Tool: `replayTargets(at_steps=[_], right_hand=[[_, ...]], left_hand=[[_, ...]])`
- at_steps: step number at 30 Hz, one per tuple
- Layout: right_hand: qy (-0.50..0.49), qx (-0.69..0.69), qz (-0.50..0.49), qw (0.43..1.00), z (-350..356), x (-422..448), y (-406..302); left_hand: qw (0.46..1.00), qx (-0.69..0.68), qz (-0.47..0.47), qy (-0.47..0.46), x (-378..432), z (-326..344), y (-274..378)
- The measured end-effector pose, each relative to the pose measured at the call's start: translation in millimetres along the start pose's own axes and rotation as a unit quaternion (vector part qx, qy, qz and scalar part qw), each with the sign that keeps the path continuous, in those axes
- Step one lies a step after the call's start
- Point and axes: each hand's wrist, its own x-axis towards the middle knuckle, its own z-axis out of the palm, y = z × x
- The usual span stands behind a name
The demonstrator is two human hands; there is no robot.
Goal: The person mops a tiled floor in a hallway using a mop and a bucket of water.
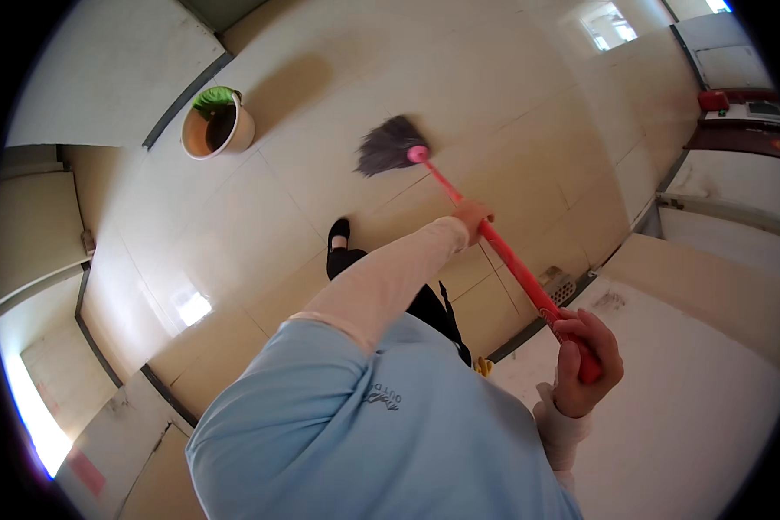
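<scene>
Both my hands are on the red pole of a mop [516,266]. Partway down the shaft, my left hand [474,218] wraps around it with the arm stretched forward. My right hand [588,364] holds the thick upper end, close to my right side. The grey mop head [393,146], joined by a pink round socket [418,154], is fanned out on the glossy tiled floor [338,84]. Its strands point to the left.
A pale bucket [240,133] with dark contents stands ahead on the left, a green cloth [213,99] over its rim. White walls with dark skirting [188,101] border the floor. A perforated grey object [559,286] sits by the right wall. My black shoe [340,229] is below the mop head.
</scene>
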Motion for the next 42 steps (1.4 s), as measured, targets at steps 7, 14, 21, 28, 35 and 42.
replayTargets(at_steps=[7, 14, 21, 28, 35, 42], right_hand=[[0.021, -0.056, -0.023, 0.998, -18, -1, 31], [0.004, 0.023, -0.003, 1.0, -54, 7, 22], [-0.153, 0.15, 0.012, 0.977, 3, 0, 6], [-0.417, 0.153, 0.018, 0.896, 166, -81, 9], [-0.558, 0.197, 0.034, 0.806, 270, -205, 32], [-0.567, 0.14, 0.023, 0.811, 187, -166, 52]], left_hand=[[0.994, -0.017, -0.048, -0.093, 40, 68, 21], [0.981, 0.046, -0.16, -0.102, 8, 25, 68], [0.958, 0.107, -0.261, -0.06, -150, -59, 61], [0.86, 0.237, -0.452, -0.011, -386, -144, 8], [0.763, 0.236, -0.599, 0.061, -581, -164, -3], [0.748, 0.265, -0.608, 0.01, -526, -77, -5]])
